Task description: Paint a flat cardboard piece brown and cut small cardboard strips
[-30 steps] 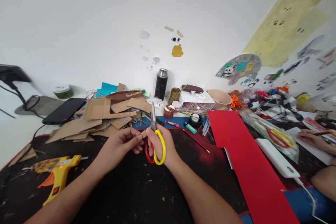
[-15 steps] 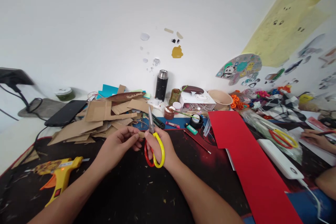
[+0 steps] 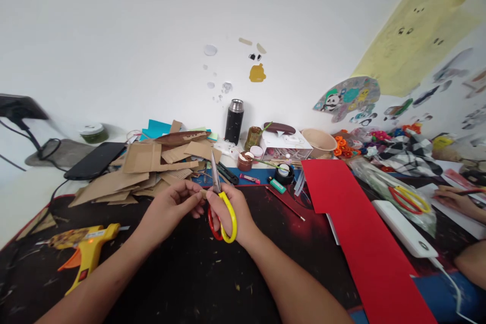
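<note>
My right hand [image 3: 232,212] is closed on scissors [image 3: 229,215] with one red and one yellow handle loop, their metal blades pointing up and away. Just left of it, my left hand [image 3: 176,205] pinches a small brown piece [image 3: 204,194], perhaps cardboard, mostly hidden by the fingers. The fingertips of the two hands are close together above the black table mat [image 3: 197,273]. Behind my left hand lies a pile of cut cardboard [image 3: 142,159]. To the left of my left forearm rests a yellow glue gun [image 3: 89,250].
A black flask [image 3: 234,124], a tissue box [image 3: 286,144] and small jars stand along the wall. Red card [image 3: 353,228] and a white power strip [image 3: 405,228] lie on the right. At the right edge, another person's hand [image 3: 457,200] rests over paper.
The scissor blades have tilted slightly to the left, and their handles have shifted a little. My left hand keeps its pinch in nearly the same place.
</note>
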Motion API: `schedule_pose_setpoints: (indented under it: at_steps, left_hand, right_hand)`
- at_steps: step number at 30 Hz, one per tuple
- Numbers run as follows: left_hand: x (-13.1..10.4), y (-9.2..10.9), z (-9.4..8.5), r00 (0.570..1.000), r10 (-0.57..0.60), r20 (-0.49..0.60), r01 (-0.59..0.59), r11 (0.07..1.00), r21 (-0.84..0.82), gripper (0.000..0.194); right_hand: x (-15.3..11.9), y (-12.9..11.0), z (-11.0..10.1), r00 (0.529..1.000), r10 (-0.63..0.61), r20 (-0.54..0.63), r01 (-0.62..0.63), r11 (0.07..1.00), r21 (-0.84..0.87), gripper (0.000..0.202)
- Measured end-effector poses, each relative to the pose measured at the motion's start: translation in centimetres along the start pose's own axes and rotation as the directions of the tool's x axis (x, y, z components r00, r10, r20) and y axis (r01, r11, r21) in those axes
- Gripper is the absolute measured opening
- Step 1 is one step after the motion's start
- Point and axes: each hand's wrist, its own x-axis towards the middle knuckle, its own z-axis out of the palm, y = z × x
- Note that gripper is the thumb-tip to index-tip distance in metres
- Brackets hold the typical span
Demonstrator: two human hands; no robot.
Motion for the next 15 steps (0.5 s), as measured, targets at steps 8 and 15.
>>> schedule_pose_setpoints:
  at_steps: [8, 15]
  left_hand:
    - [0.04, -0.21, -0.15, 0.996, 0.047, 0.078, -0.046, 0.999, -0.014, 0.059]
    - [0.03, -0.37, -0.28, 0.989, 0.078, 0.127, -0.077, 0.997, -0.016, 0.051]
  right_hand:
    - [0.0, -0.52, -0.31, 1.0, 0.028, 0.01, -0.028, 1.0, -0.014, 0.047]
    - [0.18, -0.12, -0.37, 0.999, 0.037, 0.035, -0.037, 0.999, -0.002, 0.048]
